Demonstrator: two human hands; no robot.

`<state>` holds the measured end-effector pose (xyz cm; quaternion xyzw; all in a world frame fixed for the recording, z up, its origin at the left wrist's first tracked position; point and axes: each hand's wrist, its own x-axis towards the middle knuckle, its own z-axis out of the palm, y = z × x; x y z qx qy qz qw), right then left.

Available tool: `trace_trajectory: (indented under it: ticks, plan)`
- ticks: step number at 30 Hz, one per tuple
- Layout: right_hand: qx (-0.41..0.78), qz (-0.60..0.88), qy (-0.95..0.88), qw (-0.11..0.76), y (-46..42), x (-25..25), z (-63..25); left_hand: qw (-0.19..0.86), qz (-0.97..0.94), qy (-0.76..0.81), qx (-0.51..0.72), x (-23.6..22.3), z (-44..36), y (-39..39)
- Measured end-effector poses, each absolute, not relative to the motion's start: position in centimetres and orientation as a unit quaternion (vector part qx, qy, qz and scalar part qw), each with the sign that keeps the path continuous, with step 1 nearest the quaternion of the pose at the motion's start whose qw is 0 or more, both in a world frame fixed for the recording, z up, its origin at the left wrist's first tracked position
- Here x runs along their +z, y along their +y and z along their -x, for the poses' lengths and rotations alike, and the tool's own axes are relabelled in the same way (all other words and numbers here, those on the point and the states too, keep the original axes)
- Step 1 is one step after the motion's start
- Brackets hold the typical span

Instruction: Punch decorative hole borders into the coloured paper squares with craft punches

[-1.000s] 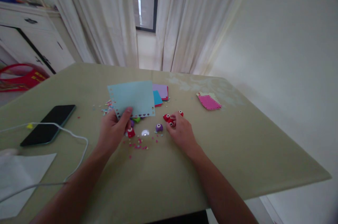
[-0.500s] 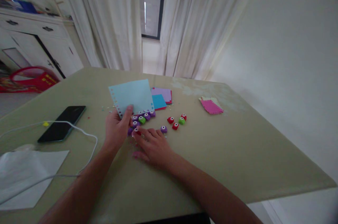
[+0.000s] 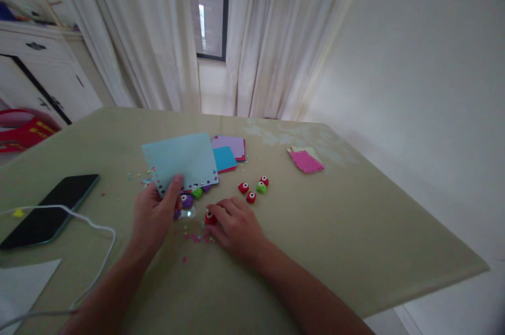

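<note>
My left hand (image 3: 155,214) is closed on the lower left corner of a light blue sheet of paper (image 3: 181,159), thumb on top. Small punched holes line the sheet's left and lower edges. Fingers of my right hand (image 3: 239,224) close around a small red craft punch (image 3: 210,217) with a white eye, low over the table. Partly under the sheet are purple punches (image 3: 187,201) and a green punch (image 3: 197,193). Beyond my right hand stand several more: a red punch (image 3: 251,197) and a green punch (image 3: 261,186) among them. Paper confetti (image 3: 197,238) lies between my hands.
Purple paper (image 3: 229,145) and blue paper (image 3: 224,159) lie stacked behind the sheet. Pink paper (image 3: 306,161) rests farther right. At left are a phone (image 3: 55,209), a white cable (image 3: 94,227) crossing it, and a white sheet (image 3: 27,287). Curtains (image 3: 150,35) hang behind the table.
My right hand has drawn the red punch away from the purple group, with its fingers now around it. Pink confetti is uncovered. The sheet hides more of the punches; the view has shifted slightly.
</note>
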<state>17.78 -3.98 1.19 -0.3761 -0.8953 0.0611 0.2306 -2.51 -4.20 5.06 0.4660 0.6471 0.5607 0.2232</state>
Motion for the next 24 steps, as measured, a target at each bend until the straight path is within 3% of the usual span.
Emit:
trace_trajectory:
  ticks: [3,9,17,19,24]
  plan:
    - [0.047,0.431,-0.862,0.263,-3.2,1.4,-18.7,0.22,-0.472,0.65,0.553,4.7,2.6,-4.2]
    - [0.061,0.471,-0.86,0.189,-2.1,0.7,-20.1,0.204,-0.489,0.653,0.542,4.9,2.1,-4.4]
    - [0.371,0.471,-0.66,0.453,-1.3,1.3,-20.5,0.213,-0.53,0.636,0.52,4.3,1.5,-4.9]
    - [0.331,0.482,-0.675,0.45,-1.7,1.4,-20.4,0.216,-0.542,0.63,0.513,3.9,1.4,-4.8]
    - [0.077,0.415,-0.832,0.361,-6.1,1.0,-18.5,0.205,-0.507,0.662,0.513,3.2,1.5,-4.3]
